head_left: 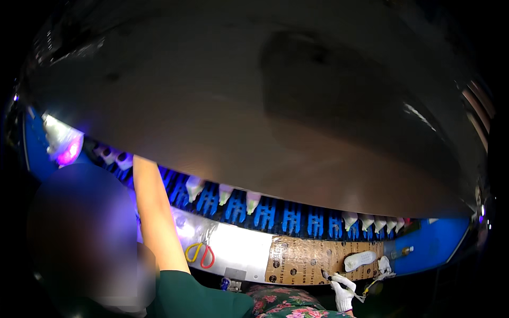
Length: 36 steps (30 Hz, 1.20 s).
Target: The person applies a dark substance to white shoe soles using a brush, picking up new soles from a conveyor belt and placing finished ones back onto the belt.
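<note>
My right hand (343,294), in a white glove, comes up from the lower edge beside flower-patterned cloth. Its fingers are pinched on a slim dark-tipped tool (325,274), small and hard to make out. They are close to the front edge of a brown cardboard sheet (302,259). On that sheet, just beyond the glove, lies a white shoe-sole-shaped piece (360,261) with small dots. To the right of the glove is a crumpled white bundle (385,266) with a yellowish strand below it. My left hand does not show.
A large dark hood (238,106) covers the upper view. Below it runs a row of blue pronged racks (291,220) with pale tapered pieces (253,201). At left, a co-worker's bare arm (159,217) reaches under the hood. Scissors (207,257) and a small bottle (404,251) lie nearby.
</note>
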{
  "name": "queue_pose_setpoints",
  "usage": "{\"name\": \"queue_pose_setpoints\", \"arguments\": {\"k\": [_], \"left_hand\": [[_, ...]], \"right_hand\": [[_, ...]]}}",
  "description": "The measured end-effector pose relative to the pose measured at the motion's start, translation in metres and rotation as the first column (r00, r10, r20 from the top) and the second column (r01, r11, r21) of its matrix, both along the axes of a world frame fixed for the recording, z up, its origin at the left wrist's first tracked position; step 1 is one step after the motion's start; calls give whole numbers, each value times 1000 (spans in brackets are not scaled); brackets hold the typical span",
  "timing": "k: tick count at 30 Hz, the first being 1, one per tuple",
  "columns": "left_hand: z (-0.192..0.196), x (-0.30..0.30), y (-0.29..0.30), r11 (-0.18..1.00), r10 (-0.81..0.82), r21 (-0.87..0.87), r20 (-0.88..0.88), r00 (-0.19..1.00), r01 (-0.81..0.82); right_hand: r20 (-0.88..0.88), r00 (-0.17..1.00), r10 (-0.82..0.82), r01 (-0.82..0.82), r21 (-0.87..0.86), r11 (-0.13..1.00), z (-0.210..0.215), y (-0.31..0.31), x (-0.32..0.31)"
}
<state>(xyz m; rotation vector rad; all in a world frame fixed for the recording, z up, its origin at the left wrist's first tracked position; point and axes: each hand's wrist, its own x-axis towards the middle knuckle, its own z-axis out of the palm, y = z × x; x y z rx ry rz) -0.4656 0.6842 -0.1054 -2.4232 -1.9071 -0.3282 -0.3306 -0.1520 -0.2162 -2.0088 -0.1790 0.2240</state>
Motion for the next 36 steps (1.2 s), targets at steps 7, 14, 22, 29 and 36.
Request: {"name": "queue_pose_setpoints", "arguments": {"k": [7, 14, 22, 29, 36], "left_hand": [[10, 19, -39, 972, -123, 209, 66, 990, 107], [42, 181, -206, 660, -750, 273, 183, 636, 700], [44, 255, -287, 470, -868, -31, 168, 468, 882], [65, 187, -329, 671, -727, 148, -64, 684, 727], [34, 86, -197, 852, -438, 200, -235, 868, 484]], "right_hand": [[40, 999, 24, -26, 45, 999, -9, -10, 11], [56, 998, -9, 2, 129, 992, -29, -32, 34], [159, 987, 18, -38, 125, 991, -24, -47, 38], [30, 998, -59, 50, 245, 968, -32, -79, 45], [145, 989, -12, -23, 237, 971, -25, -63, 51]]}}
